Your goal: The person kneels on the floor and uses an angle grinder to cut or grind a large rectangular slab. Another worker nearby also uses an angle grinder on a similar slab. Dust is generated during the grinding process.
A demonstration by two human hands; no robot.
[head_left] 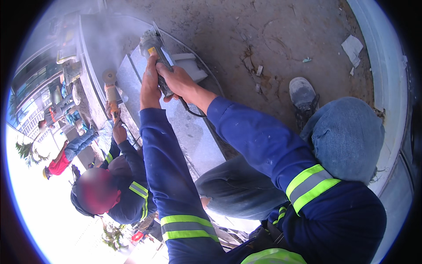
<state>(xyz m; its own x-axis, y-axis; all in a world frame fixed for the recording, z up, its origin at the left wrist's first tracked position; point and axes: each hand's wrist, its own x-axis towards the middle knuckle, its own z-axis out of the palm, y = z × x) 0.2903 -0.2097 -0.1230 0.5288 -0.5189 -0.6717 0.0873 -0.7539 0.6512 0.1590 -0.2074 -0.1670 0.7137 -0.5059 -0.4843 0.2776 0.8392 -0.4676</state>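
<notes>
An angle grinder [165,59] with a dusty metal head is held out ahead of me, its disc edge-on near the far end of a grey slab [189,136]. My left hand [150,86] is wrapped around the grinder's body near its head. Farther back on the same body, my right hand [181,82] is closed too. A black power cord [189,110] trails from the grinder's rear below my right hand. Pale dust hangs around the grinder's head and to its left, blurring whatever the disc touches. A light, block-like piece [189,66] lies just right of the grinder.
At left, a co-worker in a dark striped jacket [127,207] holds an orange-bodied grinder [112,94]. Farther off is a person in a red shirt [59,165]. Dirt ground [272,31] carries scraps and a white sheet [352,49]. A pale curved edge [387,66] runs along the right.
</notes>
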